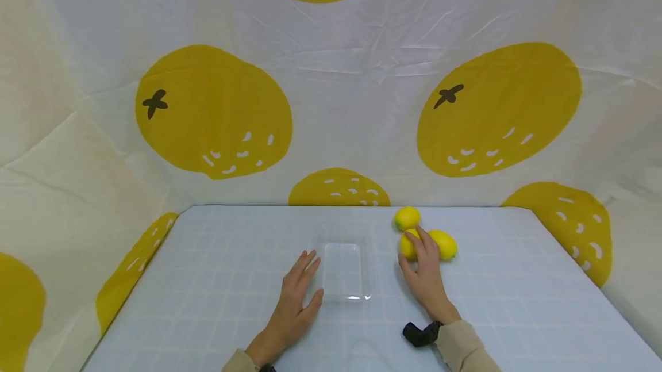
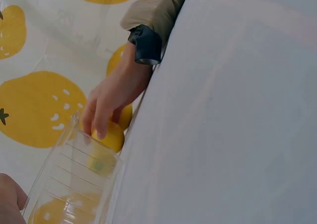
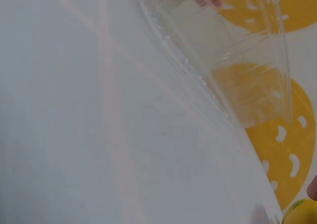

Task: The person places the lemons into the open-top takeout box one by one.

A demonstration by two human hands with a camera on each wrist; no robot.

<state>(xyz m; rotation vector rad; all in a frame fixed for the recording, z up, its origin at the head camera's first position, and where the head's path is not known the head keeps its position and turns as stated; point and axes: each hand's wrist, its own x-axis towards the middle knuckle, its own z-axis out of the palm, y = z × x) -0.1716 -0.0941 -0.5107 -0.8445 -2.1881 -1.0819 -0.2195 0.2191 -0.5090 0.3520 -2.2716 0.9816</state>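
A clear plastic container (image 1: pixel 343 271) stands on the table in front of me. Beside its left wall is my left hand (image 1: pixel 295 309), fingers extended and the tips close to the rim; whether they touch it I cannot tell. To the right of the container, my right hand (image 1: pixel 426 280) grips a lemon (image 1: pixel 405 248) between thumb and fingers. The left wrist view shows those fingers bent over the lemon (image 2: pixel 113 136), just past the container's wall (image 2: pixel 74 169). A second lemon (image 1: pixel 407 218) lies behind it, and a third lemon (image 1: pixel 446 245) lies to its right.
The table (image 1: pixel 207 280) wears a pale blue checked cloth. Behind and at both sides hangs a white curtain (image 1: pixel 357 130) printed with large yellow fruit. A black wrist camera (image 1: pixel 421 334) sits on my right wrist.
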